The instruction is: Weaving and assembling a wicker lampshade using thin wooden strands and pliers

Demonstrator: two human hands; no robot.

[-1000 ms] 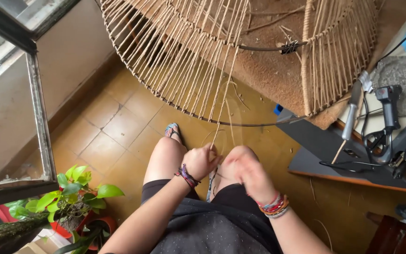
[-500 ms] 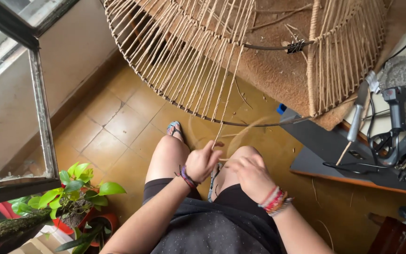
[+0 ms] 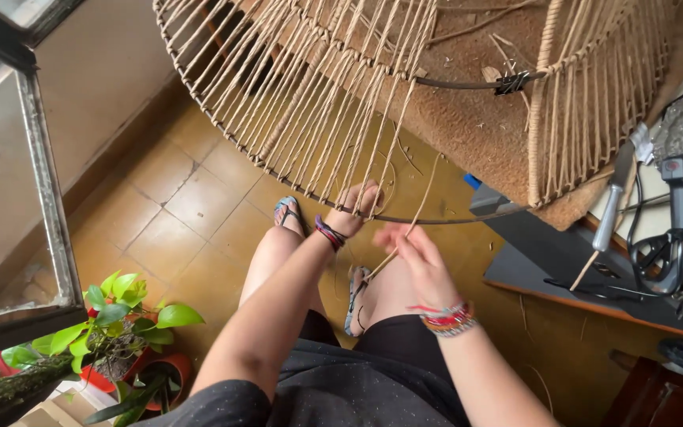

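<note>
Head view shows our left hand gripping the frame rim above our knees, right hand pinching a light, limp cord, best held near its end.

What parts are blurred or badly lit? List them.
Head view: right hand motion-blurred at the fingers, holding a strand; left hand sharper at the frame rim; soft daylight, no hard shadows or glare; window top left washed out; plant sharp.
</note>
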